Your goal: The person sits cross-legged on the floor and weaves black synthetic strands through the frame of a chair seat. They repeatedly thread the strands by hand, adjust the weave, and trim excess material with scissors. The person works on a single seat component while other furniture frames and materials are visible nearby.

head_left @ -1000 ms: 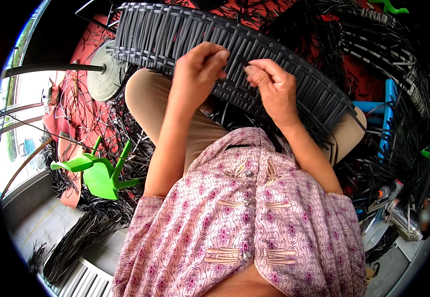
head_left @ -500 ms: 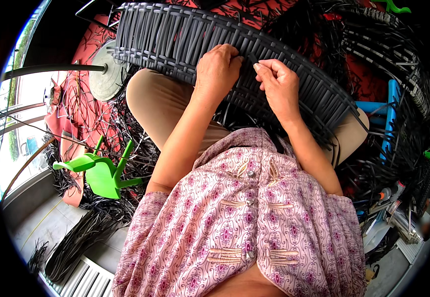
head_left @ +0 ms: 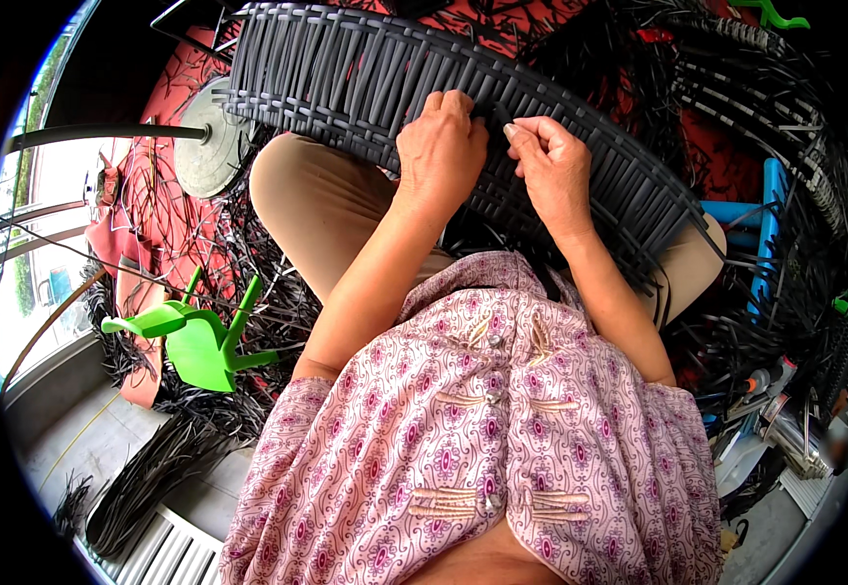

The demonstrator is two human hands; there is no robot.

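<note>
A curved panel [head_left: 346, 73] woven from dark grey plastic rattan lies across my lap, arching from the far left down to my right knee. My left hand [head_left: 440, 151] rests over the middle of its weave, back upward, with the fingers curled; what they grip is hidden beneath them. Just to the right, my right hand [head_left: 552, 168] is closed, thumb and forefinger pinching at a dark rattan strip [head_left: 500, 119] that barely stands out against the weave. A small gap separates the two hands. Upright strips fill the panel between woven bands along its edges.
Loose black strips [head_left: 156, 478] lie in heaps on both sides. To the left are a bright green plastic object [head_left: 199, 351] and a round grey disc [head_left: 204, 136]. A blue frame [head_left: 771, 229] stands at the right, above scattered tools [head_left: 770, 390]. Red sheeting [head_left: 175, 97] covers part of the floor.
My left hand has shifted slightly to the right and nearer to me, closer to my right hand. The right hand has hardly moved, staying pinched over the weave.
</note>
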